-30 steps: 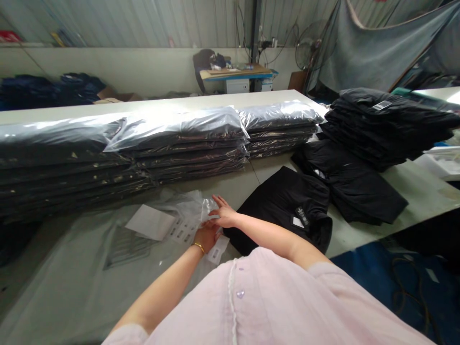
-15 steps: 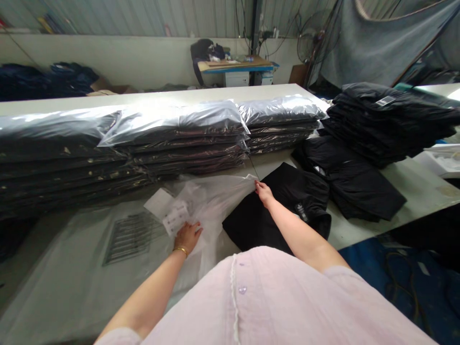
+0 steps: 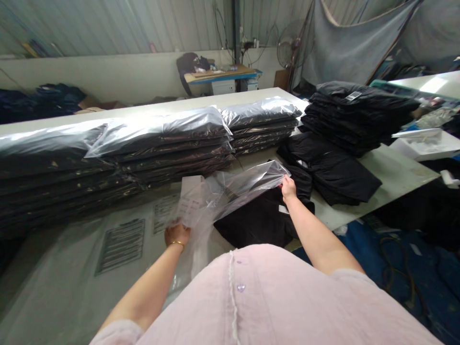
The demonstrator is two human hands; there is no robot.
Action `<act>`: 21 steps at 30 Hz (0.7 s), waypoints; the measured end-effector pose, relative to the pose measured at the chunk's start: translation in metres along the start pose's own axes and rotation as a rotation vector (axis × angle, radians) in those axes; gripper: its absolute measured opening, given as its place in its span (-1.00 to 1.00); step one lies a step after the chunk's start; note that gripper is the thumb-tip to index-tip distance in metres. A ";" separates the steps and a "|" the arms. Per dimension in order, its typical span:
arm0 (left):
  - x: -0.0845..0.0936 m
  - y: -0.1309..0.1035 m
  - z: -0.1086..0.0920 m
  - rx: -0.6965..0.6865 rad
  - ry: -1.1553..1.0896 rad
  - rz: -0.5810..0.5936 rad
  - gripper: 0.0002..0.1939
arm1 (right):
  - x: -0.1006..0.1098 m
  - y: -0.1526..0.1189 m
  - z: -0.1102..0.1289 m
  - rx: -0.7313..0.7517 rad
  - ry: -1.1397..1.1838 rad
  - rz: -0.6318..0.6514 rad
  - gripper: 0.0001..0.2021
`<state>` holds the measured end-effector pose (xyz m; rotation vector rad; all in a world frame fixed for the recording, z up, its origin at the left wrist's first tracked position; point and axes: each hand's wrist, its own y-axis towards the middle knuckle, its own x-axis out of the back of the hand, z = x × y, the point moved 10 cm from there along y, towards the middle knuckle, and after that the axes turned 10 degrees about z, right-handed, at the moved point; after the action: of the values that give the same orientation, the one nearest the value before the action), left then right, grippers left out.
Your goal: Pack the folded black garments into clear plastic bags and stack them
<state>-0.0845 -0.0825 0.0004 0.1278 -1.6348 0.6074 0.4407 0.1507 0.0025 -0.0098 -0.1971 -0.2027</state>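
Since the earlier frame, the right hand (image 3: 288,189) has been moving farther right, drawing the clear plastic bag (image 3: 247,187) out across the black garment (image 3: 247,223), while the left hand (image 3: 177,234) has been curling from a flatter spread.

The right fingers (image 3: 285,180) are pinching the bag's far right corner. The left fingers are bending in at the near edge of the white label sheet (image 3: 190,201); whether they are gripping it, I cannot tell. The sheet is showing rows of small printed blocks, too blurred to read. The right arm is stretching forward and right, the left forward and inward, with a gold bracelet (image 3: 177,244) circling its wrist.

To the left, printed panels (image 3: 121,244) are showing dark lines of illegible writing on plastic spread over the surface (image 3: 409,167). A white label (image 3: 283,209) is lying on the garment; another tag (image 3: 353,96) is resting atop the tall black stack (image 3: 345,120), far right. Plastic-wrapped stacks (image 3: 176,143) are standing beyond the hands.
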 end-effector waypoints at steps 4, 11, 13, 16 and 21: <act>0.023 -0.015 -0.013 0.079 -0.147 -0.211 -0.33 | 0.028 -0.005 -0.009 -0.073 0.129 -0.085 -0.50; 0.055 -0.054 -0.103 -0.235 -0.193 -0.442 -0.26 | 0.043 -0.009 -0.018 -0.121 0.214 -0.023 -0.51; 0.052 -0.052 -0.139 -0.362 -0.127 -0.375 -0.33 | 0.040 -0.010 -0.021 -0.138 0.211 0.034 -0.50; 0.038 -0.036 -0.183 -0.522 0.017 -0.259 -0.46 | 0.036 -0.009 -0.024 -0.160 0.225 0.101 -0.51; 0.006 0.018 -0.169 -0.316 0.132 -0.007 -0.60 | 0.056 0.004 -0.024 -0.161 0.246 0.083 -0.55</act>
<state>0.0573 0.0111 0.0065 -0.1358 -1.5800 0.3382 0.4996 0.1430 -0.0104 -0.1526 0.0647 -0.1352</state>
